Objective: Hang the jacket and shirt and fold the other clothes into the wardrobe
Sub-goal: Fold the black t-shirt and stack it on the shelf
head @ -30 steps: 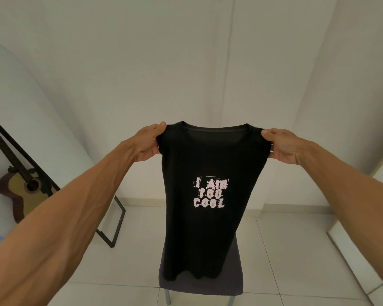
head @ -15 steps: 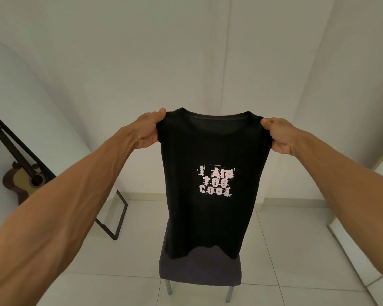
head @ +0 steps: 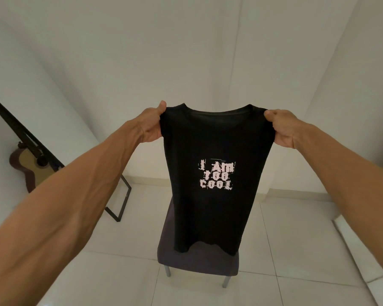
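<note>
hanging at arm's length in front of the camera, a black t-shirt (head: 215,151) is stretched out flat between two bare hands, its front facing the viewer. the left hand (head: 152,124) pinches the shirt's left shoulder, thumb on top and fingers curled behind the fabric, so that grip is clenched on the cloth. the right hand (head: 282,127) does the same at the other shoulder, knuckles up, fist closed on the seam. both forearms reach in from the lower corners of the view and are bare.

the neckline sits between the two hands and sags slightly. pale printed lettering (head: 216,174) on the chest reads "i am too cool" in three rows (the letters are rough-edged, as if distressed). the sleeves cannot be made out; they seem tucked behind or gathered in the fists. the body of the shirt narrows downward and ends in an uneven hem.

below and behind the hem stands a chair (head: 197,259) with a dark grey padded seat and metal legs, and the hem hangs in front of the seat; whether it touches cannot be told. the floor (head: 296,239) is pale glossy tile. to the left, a black metal frame (head: 117,204) leans against the white wall, and a guitar (head: 29,166) stands behind it, partly hidden by the left forearm.
</note>
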